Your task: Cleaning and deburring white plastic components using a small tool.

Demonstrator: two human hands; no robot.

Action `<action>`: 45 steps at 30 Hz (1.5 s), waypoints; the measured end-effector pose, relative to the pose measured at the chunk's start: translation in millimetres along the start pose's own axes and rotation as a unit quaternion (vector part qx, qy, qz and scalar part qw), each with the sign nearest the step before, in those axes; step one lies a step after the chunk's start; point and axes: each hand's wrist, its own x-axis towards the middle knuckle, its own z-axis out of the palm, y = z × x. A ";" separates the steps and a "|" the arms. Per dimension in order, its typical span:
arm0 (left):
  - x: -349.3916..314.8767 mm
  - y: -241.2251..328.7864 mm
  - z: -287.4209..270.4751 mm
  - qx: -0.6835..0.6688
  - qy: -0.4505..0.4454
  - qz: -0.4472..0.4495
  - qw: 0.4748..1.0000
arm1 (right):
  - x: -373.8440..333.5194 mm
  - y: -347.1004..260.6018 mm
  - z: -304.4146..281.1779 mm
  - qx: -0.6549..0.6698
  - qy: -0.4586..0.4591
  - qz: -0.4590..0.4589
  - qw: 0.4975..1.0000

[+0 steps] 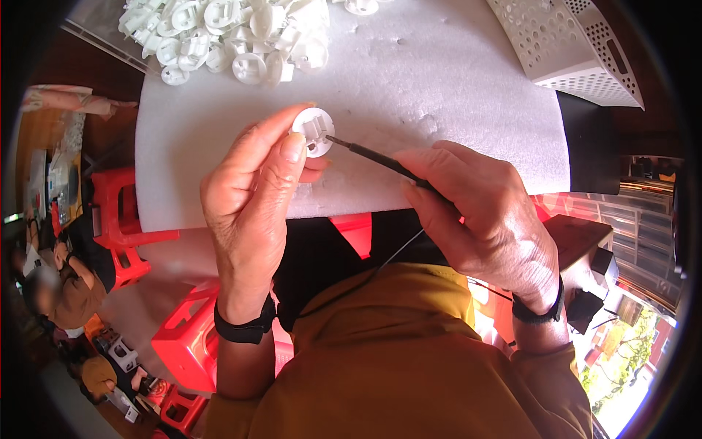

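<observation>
Head view | your left hand (250, 183) pinches the round white part (319, 123) at its thumb and fingertips, over the table (468, 110), ribbed face toward you | your right hand (486, 208) grips the slim dark tool (376, 157), lying ahead-left of it, long axis slanting up-left, tip at the part's right side.

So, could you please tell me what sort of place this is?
Probably a workshop: a pile of small white plastic parts lies on the pale-topped table, red stools stand nearby, and another person is visible at the left.
</observation>
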 end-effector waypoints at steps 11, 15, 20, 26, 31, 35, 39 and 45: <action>-1.4 2.0 1.4 0.020 0.005 -0.012 1.000 | 2.8 -3.4 0.7 -0.029 -0.014 0.008 0.999; -0.3 1.3 -0.1 0.021 -0.002 -0.007 1.000 | 2.6 -7.8 3.0 -0.068 -0.007 0.005 0.998; -0.4 -2.1 -6.4 0.022 -0.009 0.001 1.000 | 1.9 -13.3 7.2 -0.139 -0.010 -0.020 0.990; 0.1 -2.6 -7.9 0.005 -0.010 0.006 1.000 | 2.9 -17.1 12.1 -0.158 -0.037 -0.009 0.987; -0.1 3.4 -13.3 0.012 -0.063 -0.031 0.997 | 6.3 -16.5 8.5 -0.129 -0.048 -0.010 0.990; 0.1 2.3 -7.1 -0.031 -0.019 -0.030 0.999 | 6.1 -18.3 13.6 -0.108 -0.051 0.011 0.993; 0.0 0.7 -7.7 0.005 -0.015 -0.004 1.000 | 3.9 -15.1 18.1 -0.043 -0.058 0.029 0.997; 0.4 -1.6 -5.2 -0.004 -0.009 -0.003 1.000 | -0.3 -23.6 22.5 -0.176 -0.047 0.017 0.983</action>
